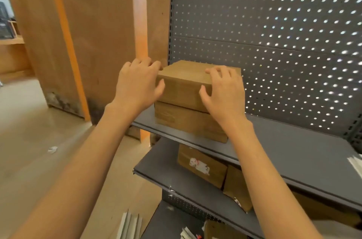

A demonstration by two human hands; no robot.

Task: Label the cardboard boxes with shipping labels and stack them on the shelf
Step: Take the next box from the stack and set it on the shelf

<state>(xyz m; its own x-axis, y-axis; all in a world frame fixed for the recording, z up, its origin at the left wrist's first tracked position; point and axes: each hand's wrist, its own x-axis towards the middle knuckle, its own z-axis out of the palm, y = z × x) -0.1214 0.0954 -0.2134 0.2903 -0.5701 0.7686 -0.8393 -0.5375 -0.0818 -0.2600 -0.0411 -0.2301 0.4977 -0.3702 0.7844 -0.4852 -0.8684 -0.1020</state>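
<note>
Cardboard boxes sit stacked two high near the middle of the frame: the top box rests squarely on the bottom box, and the pair stands at the left end of the upper shelf, a grey metal board. Both hands are on the top box. The left hand wraps its left corner, fingers curled over the far edge and thumb pressed against the near face. The right hand grips the right side, fingertips bent onto the lid and thumb on the front face. Both forearms reach up from the bottom of the frame.

Behind the stack rises a dark pegboard panel, filling the upper right, with light shining through its holes. Below, on the lower shelf, lies a labelled box with a white sticker on its face, and just beside it to the right a smaller box leans tilted; the two look to be touching. At the bottom edge some white strips lie blurred. To the left stand wooden panels with an orange edge strip, and a pale floor with a small white scrap on it
</note>
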